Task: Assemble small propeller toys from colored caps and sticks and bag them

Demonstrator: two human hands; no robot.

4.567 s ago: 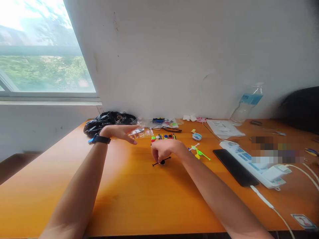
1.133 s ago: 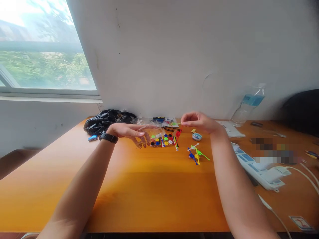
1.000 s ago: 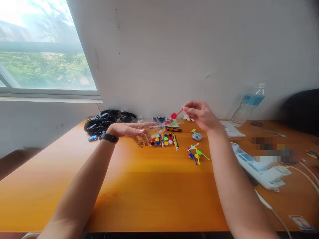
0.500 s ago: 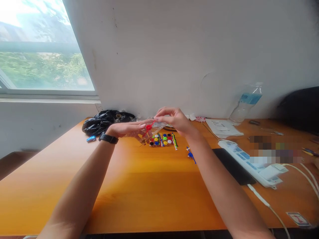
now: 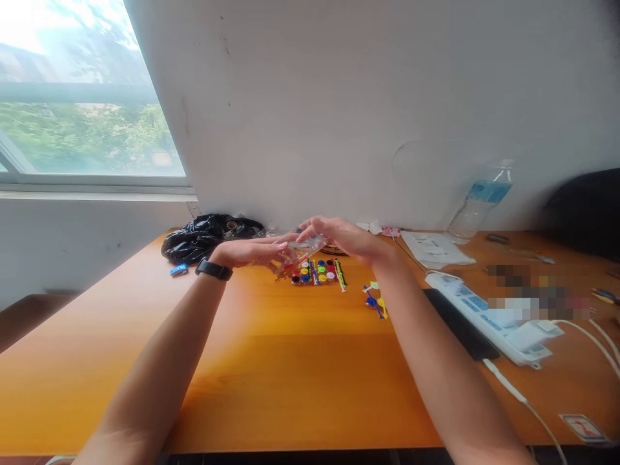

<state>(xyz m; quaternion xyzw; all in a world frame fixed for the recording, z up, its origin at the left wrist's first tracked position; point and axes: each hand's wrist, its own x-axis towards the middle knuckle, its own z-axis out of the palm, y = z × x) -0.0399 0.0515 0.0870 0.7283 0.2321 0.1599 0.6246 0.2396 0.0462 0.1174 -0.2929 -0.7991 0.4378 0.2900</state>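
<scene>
Both my hands meet above the far middle of the orange table (image 5: 300, 374). My left hand (image 5: 252, 252), with a black watch on its wrist, holds a small clear plastic bag (image 5: 303, 255) by one side. My right hand (image 5: 339, 236) pinches the bag's other side, fingers together. A red stick piece (image 5: 293, 266) shows inside the bag. Just beyond and below the bag lies a row of small coloured discs and sticks (image 5: 320, 271). A few loose blue, green and yellow sticks (image 5: 375, 300) lie right of them, partly behind my right forearm.
A crumpled black bag (image 5: 203, 236) and a small blue piece (image 5: 178, 269) sit at the back left. A water bottle (image 5: 477, 200), papers (image 5: 433, 248), a black phone (image 5: 458, 323) and a white power strip (image 5: 489, 313) with cables fill the right side.
My right hand lifted a red stick piece from the row, carried it left to the clear bag in my left hand, and put it inside. Both hands now hold the bag.
</scene>
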